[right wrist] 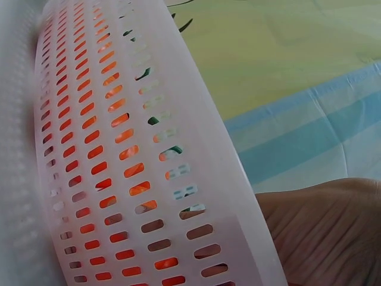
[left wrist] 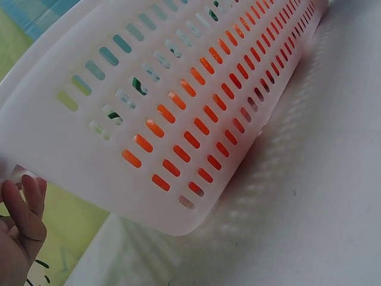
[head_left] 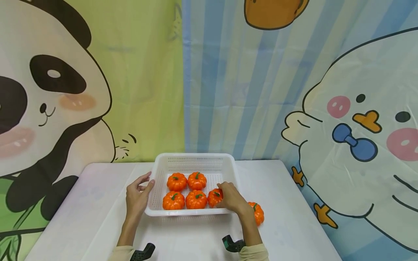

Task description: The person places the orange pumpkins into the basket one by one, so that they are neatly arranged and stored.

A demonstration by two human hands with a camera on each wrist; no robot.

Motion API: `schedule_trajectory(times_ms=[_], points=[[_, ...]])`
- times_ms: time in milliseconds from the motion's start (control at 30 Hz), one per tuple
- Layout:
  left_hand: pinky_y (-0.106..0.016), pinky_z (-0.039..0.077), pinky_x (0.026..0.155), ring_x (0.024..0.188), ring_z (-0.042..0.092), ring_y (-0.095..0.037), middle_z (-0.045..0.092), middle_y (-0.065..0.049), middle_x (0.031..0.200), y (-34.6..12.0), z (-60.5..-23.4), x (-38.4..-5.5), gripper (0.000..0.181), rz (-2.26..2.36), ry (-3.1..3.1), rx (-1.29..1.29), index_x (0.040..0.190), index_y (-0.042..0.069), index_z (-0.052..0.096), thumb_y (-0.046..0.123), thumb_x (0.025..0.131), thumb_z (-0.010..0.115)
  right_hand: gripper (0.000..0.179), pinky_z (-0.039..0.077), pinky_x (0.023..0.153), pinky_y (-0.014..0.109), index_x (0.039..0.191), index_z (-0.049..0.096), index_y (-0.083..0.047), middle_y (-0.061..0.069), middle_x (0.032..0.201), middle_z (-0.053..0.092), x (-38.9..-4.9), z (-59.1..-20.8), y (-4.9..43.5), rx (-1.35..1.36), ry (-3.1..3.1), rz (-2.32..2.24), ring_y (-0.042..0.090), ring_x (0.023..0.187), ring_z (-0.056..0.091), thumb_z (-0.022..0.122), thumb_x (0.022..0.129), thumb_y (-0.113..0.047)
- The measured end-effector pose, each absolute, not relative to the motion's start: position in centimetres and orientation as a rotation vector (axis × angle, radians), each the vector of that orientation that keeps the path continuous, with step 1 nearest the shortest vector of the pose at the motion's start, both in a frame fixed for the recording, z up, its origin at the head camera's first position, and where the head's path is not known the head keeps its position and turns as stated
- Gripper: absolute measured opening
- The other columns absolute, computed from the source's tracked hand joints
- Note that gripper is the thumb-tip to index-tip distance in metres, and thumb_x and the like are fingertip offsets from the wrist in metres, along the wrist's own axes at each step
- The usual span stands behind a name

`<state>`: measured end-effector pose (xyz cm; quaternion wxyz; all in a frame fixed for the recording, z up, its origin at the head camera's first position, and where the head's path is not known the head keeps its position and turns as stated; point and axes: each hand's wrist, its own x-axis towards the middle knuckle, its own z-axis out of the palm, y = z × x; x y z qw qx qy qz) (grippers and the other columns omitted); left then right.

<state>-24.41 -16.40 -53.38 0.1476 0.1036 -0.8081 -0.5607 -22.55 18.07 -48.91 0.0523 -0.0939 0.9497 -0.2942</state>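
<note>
A white perforated plastic basket (head_left: 196, 158) stands on the table, with several small orange pumpkins (head_left: 173, 200) with green stems in two rows inside. My left hand (head_left: 137, 195) holds the basket's left rim; in the left wrist view that hand's fingers (left wrist: 27, 208) show at the rim. Inside the basket's front right corner, my right hand (head_left: 231, 197) grips a pumpkin (head_left: 214, 197), partly covered by the fingers. Another pumpkin (head_left: 258, 214) lies on the table outside the basket, half behind the right forearm. In the right wrist view, the basket wall hides the right fingertips.
The white table (head_left: 183, 239) runs back to a printed curtain (head_left: 215, 72) with a panda and a white bird. A dark wrist device (head_left: 233, 243) sits on the right wrist, another (head_left: 143, 252) on the left.
</note>
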Motion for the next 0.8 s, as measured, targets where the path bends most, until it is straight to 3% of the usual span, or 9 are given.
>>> schedule_trajectory(times_ms=[533,800], points=[[-0.017,0.049,0.072,0.089,0.059,-0.013,0.072,-0.014,0.136,-16.33,-53.55,-24.25,0.044,-1.599,-2.324,0.284,0.148,0.016,0.070,0.032,0.107,0.071,0.078,0.052,0.113,0.061,0.141,0.063,0.014,0.025,0.126,0.070,-22.24,-48.96,18.22,-0.296,2.898,-0.916,0.038,0.118,0.062,0.099,0.076,-0.008],[-0.017,0.050,0.071,0.089,0.060,-0.012,0.072,-0.015,0.136,-16.40,-53.54,-24.33,0.043,-1.607,-2.319,0.290,0.147,0.016,0.070,0.031,0.107,0.072,0.084,0.051,0.115,0.059,0.149,0.060,0.009,0.026,0.137,0.068,-22.14,-48.40,18.36,-0.300,2.899,-0.942,0.038,0.124,0.059,0.099,0.078,-0.012]])
